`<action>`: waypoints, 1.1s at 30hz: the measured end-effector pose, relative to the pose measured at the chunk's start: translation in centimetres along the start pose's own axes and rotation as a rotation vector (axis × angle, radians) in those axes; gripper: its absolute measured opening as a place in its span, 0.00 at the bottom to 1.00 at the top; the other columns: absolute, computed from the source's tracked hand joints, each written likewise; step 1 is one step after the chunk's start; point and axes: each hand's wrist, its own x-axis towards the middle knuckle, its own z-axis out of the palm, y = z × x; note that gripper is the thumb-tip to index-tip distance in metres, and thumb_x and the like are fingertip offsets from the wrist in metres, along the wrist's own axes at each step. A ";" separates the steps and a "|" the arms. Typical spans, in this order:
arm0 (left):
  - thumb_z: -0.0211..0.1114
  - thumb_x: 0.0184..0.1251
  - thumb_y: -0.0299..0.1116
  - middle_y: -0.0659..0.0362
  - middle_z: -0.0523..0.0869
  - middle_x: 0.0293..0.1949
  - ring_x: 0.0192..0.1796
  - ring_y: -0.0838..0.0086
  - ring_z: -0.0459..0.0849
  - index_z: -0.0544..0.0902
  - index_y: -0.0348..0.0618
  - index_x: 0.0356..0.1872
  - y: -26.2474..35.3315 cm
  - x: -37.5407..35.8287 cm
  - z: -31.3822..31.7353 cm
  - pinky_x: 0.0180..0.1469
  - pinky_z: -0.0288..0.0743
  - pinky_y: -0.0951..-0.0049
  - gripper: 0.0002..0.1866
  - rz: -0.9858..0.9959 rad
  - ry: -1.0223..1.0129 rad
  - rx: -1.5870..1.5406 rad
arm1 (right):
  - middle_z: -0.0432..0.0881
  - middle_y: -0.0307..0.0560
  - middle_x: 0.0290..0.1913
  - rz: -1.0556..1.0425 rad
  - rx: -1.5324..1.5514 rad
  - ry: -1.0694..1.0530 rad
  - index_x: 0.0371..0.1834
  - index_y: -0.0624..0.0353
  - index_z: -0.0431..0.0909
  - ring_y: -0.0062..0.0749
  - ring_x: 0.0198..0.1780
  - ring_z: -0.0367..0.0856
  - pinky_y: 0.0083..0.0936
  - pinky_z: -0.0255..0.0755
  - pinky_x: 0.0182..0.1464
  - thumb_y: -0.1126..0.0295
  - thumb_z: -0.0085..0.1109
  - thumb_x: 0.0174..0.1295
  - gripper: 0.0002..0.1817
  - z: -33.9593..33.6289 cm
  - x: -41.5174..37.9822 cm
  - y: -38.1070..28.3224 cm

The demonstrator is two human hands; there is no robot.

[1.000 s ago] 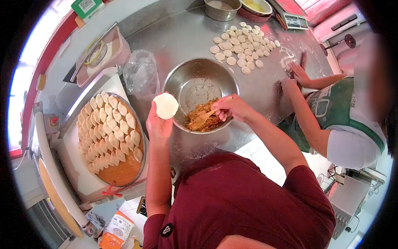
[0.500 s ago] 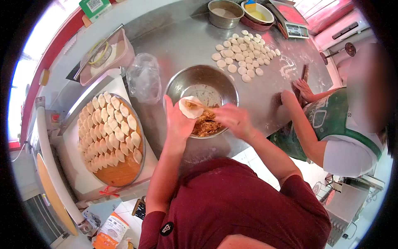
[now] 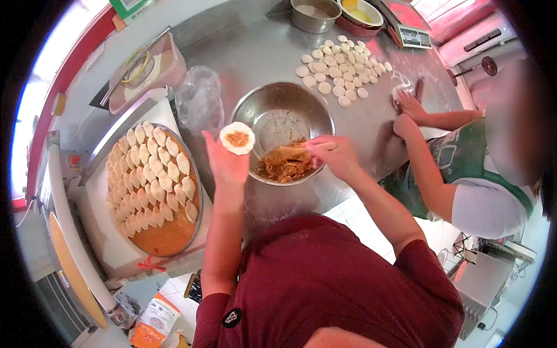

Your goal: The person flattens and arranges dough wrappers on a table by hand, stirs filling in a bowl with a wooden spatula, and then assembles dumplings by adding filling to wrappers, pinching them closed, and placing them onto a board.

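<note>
On the fingers of my left hand (image 3: 229, 163) lies a round dough wrapper (image 3: 237, 138) with brown filling in its middle, left of the metal bowl (image 3: 284, 95). My right hand (image 3: 335, 155) is closed around the handle of a wooden spatula (image 3: 290, 152), whose blade touches the filling (image 3: 285, 167) at the bottom of the bowl. Further left, rows of folded dumplings (image 3: 152, 174) rest on a round wooden board (image 3: 165, 239). Many flat dough rounds (image 3: 342, 66) lie loosely spread beyond the bowl on the metal table (image 3: 255, 52).
A co-worker's hands (image 3: 409, 113) work at the right by a dark rolling pin (image 3: 419, 88). A clear plastic bag (image 3: 199, 98) and a pink tub (image 3: 168, 69) stand at the left. At the back are a metal pot (image 3: 315, 16) and a scale (image 3: 413, 37).
My left hand has moved left, away from above the bowl, with the wrapper now bearing filling. The spatula has left the wrapper and gone down to the filling. The co-worker's hands have shifted.
</note>
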 end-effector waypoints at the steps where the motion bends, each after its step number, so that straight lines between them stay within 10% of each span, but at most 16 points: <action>1: 0.41 0.67 0.64 0.47 0.76 0.53 0.58 0.59 0.73 0.68 0.29 0.56 0.6 -0.1 -0.3 0.63 0.63 0.60 0.40 0.016 -0.033 -0.019 | 0.83 0.47 0.33 0.098 -0.009 -0.052 0.34 0.65 0.82 0.28 0.32 0.79 0.24 0.73 0.34 0.67 0.59 0.56 0.11 0.5 0.5 0.7; 10: 0.42 0.69 0.59 0.47 0.76 0.52 0.56 0.60 0.74 0.69 0.30 0.54 1.5 -0.9 -1.1 0.59 0.66 0.61 0.35 0.009 -0.096 -0.037 | 0.83 0.49 0.34 -0.395 -0.456 -0.098 0.34 0.61 0.83 0.40 0.37 0.81 0.30 0.73 0.42 0.63 0.58 0.55 0.12 4.0 2.9 3.7; 19: 0.44 0.70 0.57 0.50 0.78 0.49 0.54 0.62 0.76 0.70 0.33 0.52 1.4 -0.7 -1.7 0.58 0.68 0.61 0.31 0.014 -0.086 -0.046 | 0.79 0.43 0.20 0.090 0.068 -0.176 0.32 0.67 0.82 0.18 0.17 0.75 0.17 0.69 0.21 0.68 0.61 0.56 0.11 1.6 3.6 3.0; 33: 0.45 0.70 0.56 0.51 0.78 0.48 0.53 0.61 0.76 0.70 0.35 0.52 1.2 -0.7 -1.9 0.57 0.68 0.60 0.30 -0.027 -0.122 -0.021 | 0.79 0.44 0.20 0.163 0.271 -0.182 0.30 0.69 0.81 0.24 0.15 0.75 0.19 0.70 0.19 0.70 0.62 0.55 0.10 0.3 4.0 3.9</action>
